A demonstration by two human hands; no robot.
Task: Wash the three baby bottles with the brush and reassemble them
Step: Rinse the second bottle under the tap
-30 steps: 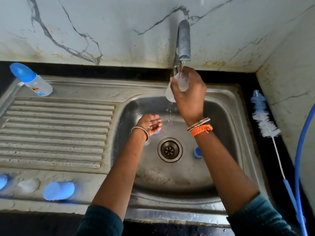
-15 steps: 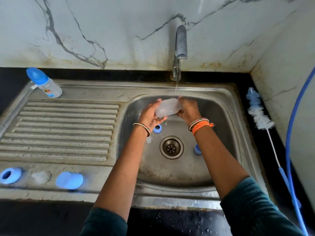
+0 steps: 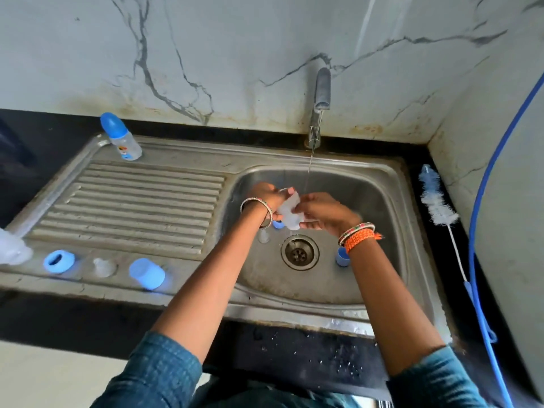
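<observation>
A clear bottle body (image 3: 289, 212) is held over the sink basin (image 3: 379, 201), under a thin stream from the tap (image 3: 321, 92). My left hand (image 3: 266, 198) grips its left end and my right hand (image 3: 319, 212) its right end. In the basin lie a blue ring (image 3: 277, 224), a clear teat (image 3: 263, 236) and a blue cap (image 3: 342, 257). An assembled bottle with a blue cap (image 3: 120, 136) stands at the back left. A blue ring (image 3: 59, 261), a clear teat (image 3: 103, 266) and a blue cap (image 3: 147, 273) rest on the front rim. The bottle brush (image 3: 435, 204) lies to the right of the sink.
The ribbed drainboard (image 3: 132, 204) lies left of the basin, with a clear bottle body (image 3: 11, 245) at its left edge. A blue hose (image 3: 482, 231) hangs along the right wall. The drain (image 3: 299, 252) sits in the basin's middle. Marble wall stands behind the tap.
My right hand lowered the bottle body from the tap's mouth into the basin, and my left hand came up and took its other end. The view shifted right and back.
</observation>
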